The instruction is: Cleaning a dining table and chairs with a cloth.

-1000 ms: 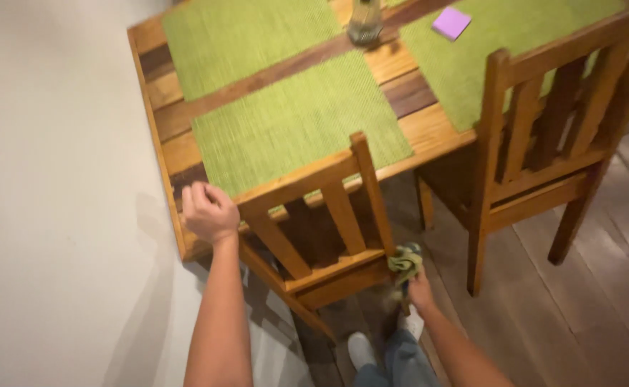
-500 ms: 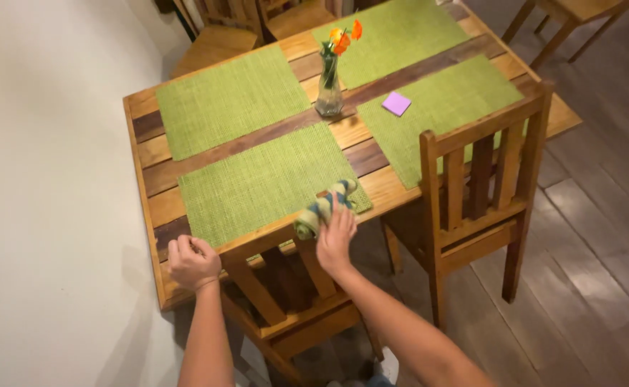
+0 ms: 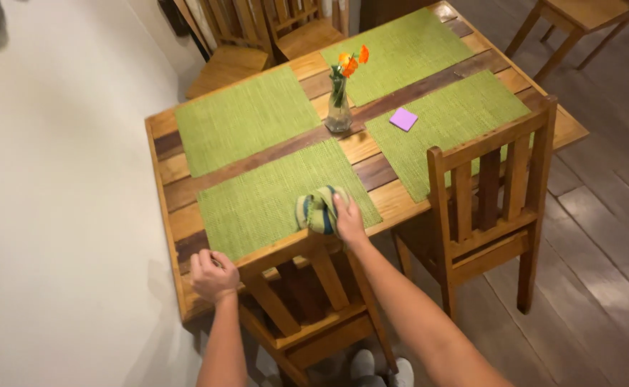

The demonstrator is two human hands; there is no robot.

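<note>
My right hand (image 3: 348, 218) holds a bunched green and blue striped cloth (image 3: 316, 209) against the near green placemat (image 3: 279, 197), just above the top rail of the wooden chair (image 3: 307, 287) in front of me. My left hand (image 3: 213, 274) grips the left end of that chair's top rail, by the edge of the wooden table (image 3: 167, 208). The chair is tilted back toward me.
Three more green placemats lie on the table with a glass vase of orange flowers (image 3: 339, 100) at the centre and a small purple square (image 3: 403, 119) to its right. A second chair (image 3: 486, 208) stands on the right; more chairs (image 3: 236, 43) at the far side. White wall on the left.
My right hand has risen from low beside the chair seat up onto the table with the cloth. My left hand stayed on the chair's top rail. The view tilted up over the table.
</note>
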